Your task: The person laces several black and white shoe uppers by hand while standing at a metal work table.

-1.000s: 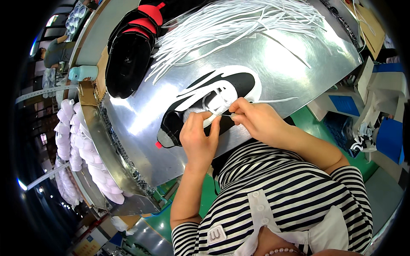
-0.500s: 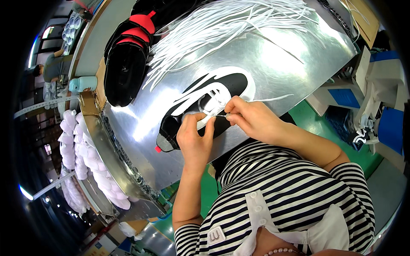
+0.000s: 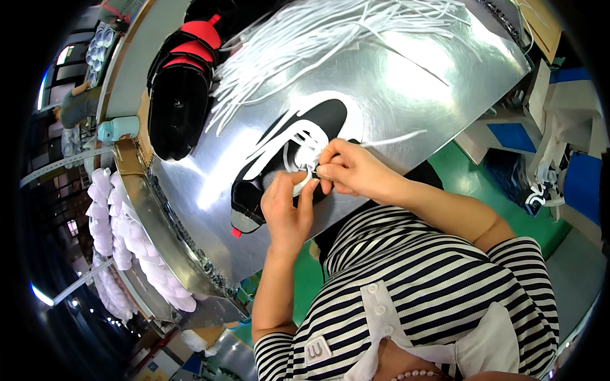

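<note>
black and white shoe upper (image 3: 254,166) lies on the metal table (image 3: 438,120), directly in front of the person, under both hands. long axis slants: rounded, white-edged toe points up and right, away from the body; heel, with red tab (image 3: 236,233), sits low and left. lacing opening lies between the two ends.

left hand (image 3: 287,206): thumb and forefinger part-way apart, tips at the near side of the opening, white edge of the upper between them. right hand (image 3: 356,168): nearly closed, thumb and forefinger pinched on white lace (image 3: 309,173) at the eyelets; exact grip partly hidden by the fingers. loose lace end (image 3: 400,137) runs off to the right, beyond the knuckles.

far side: bundle of white laces (image 3: 305,47), spread loosely. left of it, nested black uppers (image 3: 180,114) with red linings. light blue bottle (image 3: 119,129) beyond the table's left edge.
</note>
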`<action>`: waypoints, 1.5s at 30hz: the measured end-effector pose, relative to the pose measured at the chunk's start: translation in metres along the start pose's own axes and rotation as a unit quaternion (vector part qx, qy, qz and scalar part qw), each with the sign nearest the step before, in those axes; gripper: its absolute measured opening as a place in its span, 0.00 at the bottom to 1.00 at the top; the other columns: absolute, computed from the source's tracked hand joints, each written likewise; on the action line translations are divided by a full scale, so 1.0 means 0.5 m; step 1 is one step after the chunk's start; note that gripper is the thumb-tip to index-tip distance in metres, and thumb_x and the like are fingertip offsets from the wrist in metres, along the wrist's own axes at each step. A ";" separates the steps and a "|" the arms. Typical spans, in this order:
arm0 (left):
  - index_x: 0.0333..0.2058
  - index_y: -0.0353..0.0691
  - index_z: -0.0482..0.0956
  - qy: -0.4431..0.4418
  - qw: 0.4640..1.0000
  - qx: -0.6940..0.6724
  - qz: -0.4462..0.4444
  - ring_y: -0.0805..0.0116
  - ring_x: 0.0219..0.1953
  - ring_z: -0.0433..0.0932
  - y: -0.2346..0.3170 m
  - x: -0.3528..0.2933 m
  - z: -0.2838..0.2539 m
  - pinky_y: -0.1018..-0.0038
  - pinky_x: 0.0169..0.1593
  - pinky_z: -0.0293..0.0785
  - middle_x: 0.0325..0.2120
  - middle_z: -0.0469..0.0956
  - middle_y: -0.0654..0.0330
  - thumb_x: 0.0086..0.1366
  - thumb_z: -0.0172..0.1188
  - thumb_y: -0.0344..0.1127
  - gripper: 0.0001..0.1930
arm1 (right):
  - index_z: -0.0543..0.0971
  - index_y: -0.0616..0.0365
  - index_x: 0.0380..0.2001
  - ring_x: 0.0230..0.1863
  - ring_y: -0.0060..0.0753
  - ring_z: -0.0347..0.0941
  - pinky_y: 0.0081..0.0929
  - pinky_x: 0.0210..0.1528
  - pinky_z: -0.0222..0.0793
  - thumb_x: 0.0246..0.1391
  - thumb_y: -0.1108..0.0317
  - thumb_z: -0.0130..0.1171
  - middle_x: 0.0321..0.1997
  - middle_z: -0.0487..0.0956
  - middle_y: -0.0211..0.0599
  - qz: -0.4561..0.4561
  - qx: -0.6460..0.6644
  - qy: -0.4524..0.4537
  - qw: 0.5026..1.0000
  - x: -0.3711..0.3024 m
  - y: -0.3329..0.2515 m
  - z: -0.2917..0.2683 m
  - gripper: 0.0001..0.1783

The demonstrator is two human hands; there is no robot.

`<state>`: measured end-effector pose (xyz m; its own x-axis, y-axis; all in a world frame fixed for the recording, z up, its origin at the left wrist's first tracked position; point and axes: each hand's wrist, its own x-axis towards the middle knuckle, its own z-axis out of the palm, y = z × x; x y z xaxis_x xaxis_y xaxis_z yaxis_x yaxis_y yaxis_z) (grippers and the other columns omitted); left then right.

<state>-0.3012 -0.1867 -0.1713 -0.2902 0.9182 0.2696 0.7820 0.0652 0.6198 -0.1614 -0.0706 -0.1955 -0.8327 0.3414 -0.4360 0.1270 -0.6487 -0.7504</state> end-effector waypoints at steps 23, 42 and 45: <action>0.31 0.35 0.75 0.041 0.977 0.163 0.128 0.57 0.25 0.72 0.009 -0.065 -0.019 0.67 0.27 0.68 0.23 0.71 0.56 0.50 0.69 0.24 0.11 | 0.78 0.55 0.39 0.31 0.51 0.78 0.44 0.35 0.71 0.55 0.64 0.57 0.26 0.81 0.43 -0.239 -0.570 -0.083 0.782 0.028 -0.097 0.012 0.10; 0.44 0.34 0.70 -0.015 0.999 -0.023 0.035 0.61 0.29 0.78 0.009 -0.047 -0.034 0.72 0.33 0.72 0.27 0.78 0.55 0.56 0.68 0.26 0.19 | 0.81 0.58 0.42 0.30 0.17 0.74 0.20 0.33 0.70 0.55 0.67 0.64 0.34 0.82 0.28 -0.347 -0.222 0.035 0.911 0.064 -0.112 0.010 0.12; 0.60 0.35 0.57 0.012 0.961 -0.185 -0.206 0.68 0.37 0.81 0.011 -0.032 -0.038 0.73 0.42 0.75 0.37 0.81 0.53 0.64 0.63 0.32 0.30 | 0.81 0.59 0.38 0.35 0.14 0.72 0.17 0.39 0.68 0.54 0.69 0.65 0.33 0.80 0.25 -0.167 -0.281 0.023 0.945 0.046 -0.089 0.015 0.09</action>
<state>-0.3025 -0.2086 -0.1582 -0.5483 0.8353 -0.0403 0.3498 0.2729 0.8962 -0.1901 -0.0389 -0.1686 -0.8540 0.5013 -0.1393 0.1381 -0.0398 -0.9896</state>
